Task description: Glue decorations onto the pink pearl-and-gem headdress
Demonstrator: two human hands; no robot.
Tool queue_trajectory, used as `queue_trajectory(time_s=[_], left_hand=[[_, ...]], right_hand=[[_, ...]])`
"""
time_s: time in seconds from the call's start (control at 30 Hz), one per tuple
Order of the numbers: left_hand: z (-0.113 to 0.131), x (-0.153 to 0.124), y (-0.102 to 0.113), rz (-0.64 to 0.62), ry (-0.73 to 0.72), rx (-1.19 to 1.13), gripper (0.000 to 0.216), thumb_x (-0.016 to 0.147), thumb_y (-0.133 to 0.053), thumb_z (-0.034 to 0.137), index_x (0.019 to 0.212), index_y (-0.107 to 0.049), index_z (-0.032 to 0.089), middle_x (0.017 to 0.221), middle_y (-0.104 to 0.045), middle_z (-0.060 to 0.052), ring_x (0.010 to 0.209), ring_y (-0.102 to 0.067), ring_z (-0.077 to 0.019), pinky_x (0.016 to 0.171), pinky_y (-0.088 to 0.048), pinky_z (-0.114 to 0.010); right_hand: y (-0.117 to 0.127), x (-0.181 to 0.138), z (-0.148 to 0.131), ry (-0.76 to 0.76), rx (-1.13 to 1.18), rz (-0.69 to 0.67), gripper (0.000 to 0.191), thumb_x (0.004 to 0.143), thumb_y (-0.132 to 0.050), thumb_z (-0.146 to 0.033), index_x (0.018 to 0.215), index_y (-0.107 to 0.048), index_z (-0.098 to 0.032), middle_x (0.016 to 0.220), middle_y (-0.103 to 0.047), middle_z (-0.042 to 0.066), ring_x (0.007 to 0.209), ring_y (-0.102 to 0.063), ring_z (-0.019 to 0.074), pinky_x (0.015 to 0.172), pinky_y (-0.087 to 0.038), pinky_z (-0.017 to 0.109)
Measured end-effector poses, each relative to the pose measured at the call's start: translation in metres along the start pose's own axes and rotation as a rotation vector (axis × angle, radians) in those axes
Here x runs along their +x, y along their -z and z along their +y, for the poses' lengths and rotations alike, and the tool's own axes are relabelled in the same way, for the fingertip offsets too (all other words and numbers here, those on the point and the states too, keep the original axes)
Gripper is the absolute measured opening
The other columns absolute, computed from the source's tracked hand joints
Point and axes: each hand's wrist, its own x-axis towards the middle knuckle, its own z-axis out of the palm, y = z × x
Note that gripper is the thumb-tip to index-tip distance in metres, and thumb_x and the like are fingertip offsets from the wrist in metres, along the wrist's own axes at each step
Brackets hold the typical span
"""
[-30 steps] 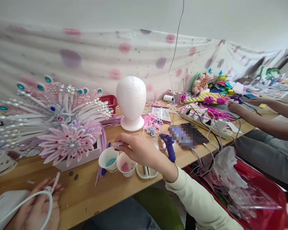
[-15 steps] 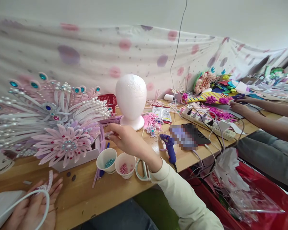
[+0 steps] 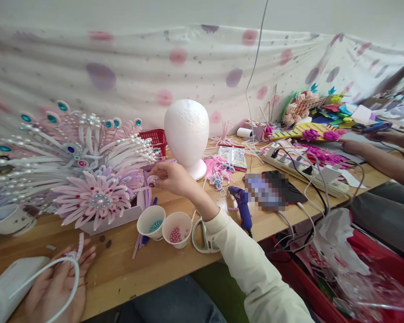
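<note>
At the lower left, my left hand [image 3: 59, 287] is turned palm up, with a short pale lilac strip [image 3: 81, 246] set with small beads held at its fingers. A white cable loop crosses in front of that hand. My right hand [image 3: 175, 180] is raised in front of the white foam head [image 3: 186, 130], its fingertips brought together on something small and shiny that I cannot make out. Below it stand a paper cup of teal beads [image 3: 147, 214] and a paper cup of pink beads [image 3: 170, 220]. A large pearl-covered headdress [image 3: 104, 161] with a pink flower is left of my right hand.
Scissors [image 3: 199, 237] lie beside the cups. Farther right are a purple glue gun [image 3: 242, 208], a phone [image 3: 279, 188] and a power strip [image 3: 306, 172] with tangled cables. Another person's arms [image 3: 377, 154] reach in at the far right. A white device [image 3: 20, 282] sits by my left hand.
The view has shifted slightly, so the table things sit a little differently in the picture. My right hand stays near the headdress with fingers together; my left hand keeps the strip.
</note>
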Motion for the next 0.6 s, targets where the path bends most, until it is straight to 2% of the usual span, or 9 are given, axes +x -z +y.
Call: queue_trajectory(time_s=[0.1,0.2,0.33,0.47,0.6], left_hand=[[-0.004,0.006,0.007,0.024,0.006,0.000,0.026,0.048,-0.077,0.019,0.073,-0.069,0.021,0.072,-0.076,0.004,0.072,-0.067,-0.0165,0.065,-0.059,-0.026],[-0.008,0.009,0.010,0.046,-0.002,-0.014,0.025,0.048,-0.075,0.017,0.072,-0.067,0.020,0.064,-0.070,0.006,0.063,-0.060,-0.0137,0.056,-0.055,-0.024],[-0.002,0.002,0.000,0.078,-0.018,-0.045,0.024,0.047,-0.076,0.019,0.068,-0.064,0.019,0.060,-0.065,0.005,0.059,-0.055,-0.0124,0.052,-0.049,-0.022],[0.003,-0.005,-0.010,0.091,0.023,-0.050,0.025,0.051,-0.077,0.021,0.072,-0.065,0.019,0.062,-0.065,0.004,0.058,-0.055,-0.0110,0.053,-0.046,-0.020],[0.000,-0.006,-0.008,0.057,0.002,-0.042,0.023,0.061,-0.079,0.026,0.079,-0.067,0.019,0.066,-0.066,0.004,0.059,-0.057,-0.0097,0.055,-0.046,-0.020]], right_hand=[[0.000,0.004,-0.001,0.018,-0.033,-0.018,0.018,0.077,-0.069,-0.003,0.091,-0.072,-0.012,0.079,-0.067,0.000,0.074,-0.057,0.0106,0.064,-0.039,0.021],[-0.001,0.010,-0.001,0.013,-0.024,-0.039,0.020,0.077,-0.071,-0.005,0.094,-0.076,-0.013,0.079,-0.069,0.000,0.073,-0.058,0.0106,0.065,-0.040,0.021],[0.000,0.017,-0.004,-0.031,-0.043,-0.040,0.023,0.078,-0.071,-0.008,0.100,-0.078,-0.013,0.072,-0.068,0.000,0.066,-0.059,0.0103,0.064,-0.040,0.021],[0.003,0.019,-0.008,-0.019,-0.148,-0.016,0.018,0.077,-0.069,-0.006,0.090,-0.079,-0.013,0.064,-0.065,-0.002,0.060,-0.056,0.0091,0.060,-0.038,0.020],[0.001,0.018,-0.009,-0.020,-0.163,-0.035,0.013,0.072,-0.070,-0.004,0.080,-0.077,-0.012,0.058,-0.062,-0.003,0.057,-0.054,0.0093,0.058,-0.037,0.022]])
